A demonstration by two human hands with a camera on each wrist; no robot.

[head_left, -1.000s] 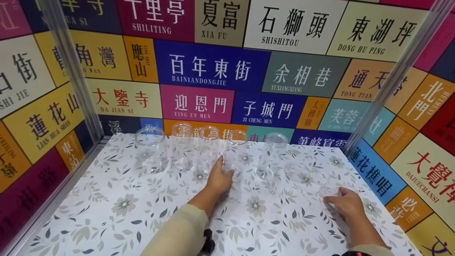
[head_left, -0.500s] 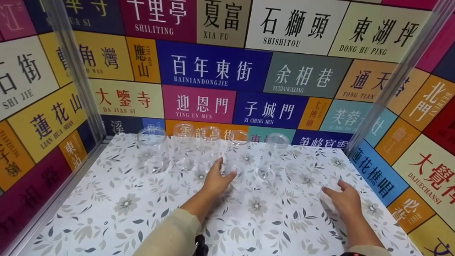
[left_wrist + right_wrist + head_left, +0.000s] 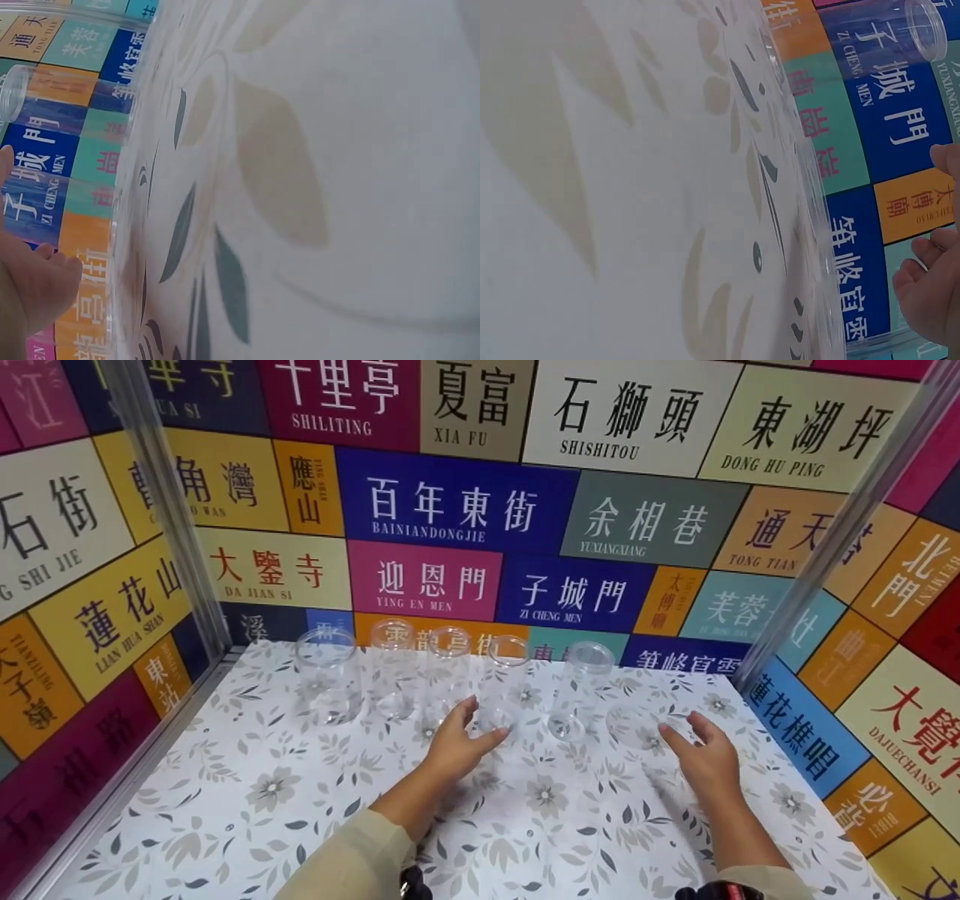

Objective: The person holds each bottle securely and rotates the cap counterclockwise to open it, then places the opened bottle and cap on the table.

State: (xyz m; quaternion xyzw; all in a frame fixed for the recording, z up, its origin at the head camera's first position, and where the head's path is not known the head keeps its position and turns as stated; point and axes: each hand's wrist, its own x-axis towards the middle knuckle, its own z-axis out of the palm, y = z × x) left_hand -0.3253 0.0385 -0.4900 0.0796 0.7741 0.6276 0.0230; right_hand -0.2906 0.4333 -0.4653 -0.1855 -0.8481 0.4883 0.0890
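Note:
My left hand (image 3: 459, 742) reaches forward with thumb and fingers spread, holding nothing, just in front of a clear cylindrical jar (image 3: 507, 675). Another clear jar (image 3: 448, 667) stands close beyond its fingertips. On the right, my right hand (image 3: 705, 754) is also spread, with its fingers near a faint clear round piece (image 3: 630, 725) on the table. A narrow clear jar (image 3: 581, 690) stands upright between the two hands. In the left wrist view my left hand (image 3: 37, 281) shows at the edge. The right wrist view shows my right hand (image 3: 930, 289) with its fingers partly cut off.
Farther left stand a wide clear jar (image 3: 328, 675) and a narrower one (image 3: 392, 671), in line with the others. The table (image 3: 285, 840) has a white leaf-and-flower cover. Colourful sign panels (image 3: 450, 502) rise behind it, with metal posts (image 3: 180, 525) at the corners.
My right hand has moved forward and slightly left, away from the faint clear thing's earlier spot at its fingers. My left hand has stayed near the jars, its thumb now spread wider.

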